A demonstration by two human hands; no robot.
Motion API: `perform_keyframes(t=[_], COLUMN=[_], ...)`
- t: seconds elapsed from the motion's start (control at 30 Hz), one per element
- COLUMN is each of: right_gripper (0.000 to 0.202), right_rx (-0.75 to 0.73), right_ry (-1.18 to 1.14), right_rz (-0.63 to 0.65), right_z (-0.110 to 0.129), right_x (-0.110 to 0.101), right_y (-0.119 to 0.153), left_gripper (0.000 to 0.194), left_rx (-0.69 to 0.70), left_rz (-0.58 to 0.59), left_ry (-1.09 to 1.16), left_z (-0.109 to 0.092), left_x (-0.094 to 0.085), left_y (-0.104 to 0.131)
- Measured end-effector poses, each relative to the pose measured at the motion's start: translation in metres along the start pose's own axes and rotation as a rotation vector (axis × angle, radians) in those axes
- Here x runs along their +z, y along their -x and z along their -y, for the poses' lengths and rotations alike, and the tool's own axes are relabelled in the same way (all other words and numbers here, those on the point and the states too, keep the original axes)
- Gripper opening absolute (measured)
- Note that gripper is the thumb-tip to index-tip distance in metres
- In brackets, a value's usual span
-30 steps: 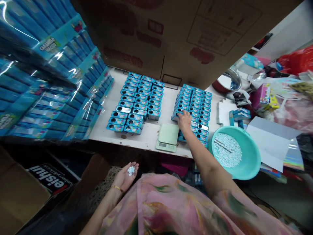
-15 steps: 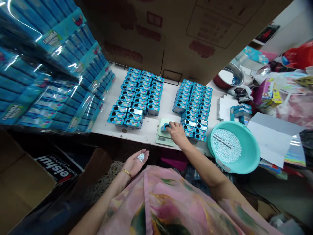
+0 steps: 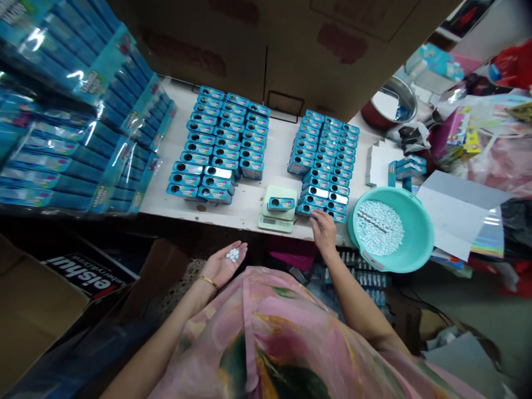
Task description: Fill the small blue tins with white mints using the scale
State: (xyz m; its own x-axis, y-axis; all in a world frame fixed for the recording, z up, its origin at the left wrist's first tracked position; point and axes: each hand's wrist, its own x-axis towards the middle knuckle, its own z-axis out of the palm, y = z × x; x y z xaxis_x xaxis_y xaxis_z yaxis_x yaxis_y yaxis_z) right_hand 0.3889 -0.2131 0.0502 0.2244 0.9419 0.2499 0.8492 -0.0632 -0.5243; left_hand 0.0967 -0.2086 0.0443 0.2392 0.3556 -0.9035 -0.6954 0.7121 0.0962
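My left hand (image 3: 222,263) lies palm up in front of the table edge, fingers stretched, holding a small heap of white candies (image 3: 233,255). A blue candy box (image 3: 281,204) with a dark round hole in its top rests on the pale green kitchen scale (image 3: 276,224). Right of the scale, my right hand (image 3: 325,231) has its fingers bent against the front of a blue candy box (image 3: 306,209) in the nearest row; its grip is partly hidden. Many more such boxes (image 3: 216,172) stand in blocks left and right of the scale.
A turquoise basin (image 3: 418,238) with white candies and a dark strip stands at the right table edge. Wrapped blue packs (image 3: 95,138) are stacked at left. A large cardboard box (image 3: 291,55) closes off the back. A metal pot (image 3: 401,102) and bags crowd the far right.
My right hand has let go of the box on the scale and moved right to the front row of boxes. My left hand still holds the candies. The view has shifted slightly.
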Motion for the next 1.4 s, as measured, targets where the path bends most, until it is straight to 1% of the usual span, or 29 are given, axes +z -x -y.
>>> perform_keyframes(t=[0.17,0.27,0.33,0.4,0.5,0.57,0.63,0.7,0.77,0.83,0.93,0.97,1.0,1.03,1.13,1.23,1.4], right_gripper=[0.023,0.022,0.023,0.023,0.023,0.024,0.026,0.029,0.030,0.030,0.034,0.037,0.042,0.046,0.051,0.048,0.038], right_rx=[0.062,0.064,0.035,-0.030,-0.183,-0.300,-0.390,-0.445,-0.458,-0.394,-0.151,-0.091,-0.054,-0.039,-0.051,-0.073,-0.095], right_ry=[-0.026,-0.037,-0.066,-0.128,-0.251,-0.291,-0.269,-0.224,-0.194,-0.155,0.005,0.070,0.125,0.169,0.228,0.224,0.217], right_rz=[-0.029,-0.021,0.022,0.126,0.379,0.536,0.641,0.701,0.677,0.554,0.289,0.238,0.228,0.245,0.332,0.354,0.364], right_z=[0.001,0.010,0.021,0.038,0.071,0.093,0.111,0.120,0.117,0.102,0.067,0.054,0.043,0.033,0.015,0.012,0.014], right_x=[0.003,0.003,0.006,0.010,0.021,0.029,0.035,0.039,0.038,0.034,0.026,0.025,0.024,0.025,0.032,0.039,0.044], right_y=[-0.006,-0.008,-0.004,0.004,0.023,0.035,0.044,0.049,0.046,0.035,0.004,-0.008,-0.020,-0.030,-0.050,-0.055,-0.056], left_gripper=[0.019,0.020,0.021,0.023,0.026,0.027,0.027,0.027,0.026,0.026,0.027,0.027,0.027,0.027,0.025,0.023,0.021], left_rx=[0.014,0.020,0.010,-0.011,-0.044,-0.062,-0.093,-0.139,-0.164,-0.156,-0.109,-0.097,-0.085,-0.076,-0.051,-0.024,-0.002], left_rz=[0.000,-0.003,-0.002,0.008,0.046,0.078,0.103,0.121,0.147,0.160,0.115,0.093,0.076,0.066,0.057,0.051,0.067], left_ry=[0.004,0.007,0.007,0.000,-0.041,-0.084,-0.121,-0.151,-0.163,-0.155,-0.111,-0.090,-0.069,-0.051,-0.012,0.022,0.053], left_z=[0.001,0.002,0.002,0.003,0.007,0.011,0.017,0.021,0.022,0.021,0.015,0.012,0.010,0.008,0.003,0.000,-0.001], left_x=[-0.002,-0.005,-0.007,-0.007,-0.004,0.000,0.003,0.005,0.005,0.003,-0.001,-0.001,-0.002,-0.002,-0.002,-0.003,-0.006], left_y=[-0.001,-0.001,-0.001,-0.001,-0.001,-0.001,0.000,0.001,0.001,-0.001,-0.003,-0.004,-0.005,-0.005,-0.005,-0.005,-0.007])
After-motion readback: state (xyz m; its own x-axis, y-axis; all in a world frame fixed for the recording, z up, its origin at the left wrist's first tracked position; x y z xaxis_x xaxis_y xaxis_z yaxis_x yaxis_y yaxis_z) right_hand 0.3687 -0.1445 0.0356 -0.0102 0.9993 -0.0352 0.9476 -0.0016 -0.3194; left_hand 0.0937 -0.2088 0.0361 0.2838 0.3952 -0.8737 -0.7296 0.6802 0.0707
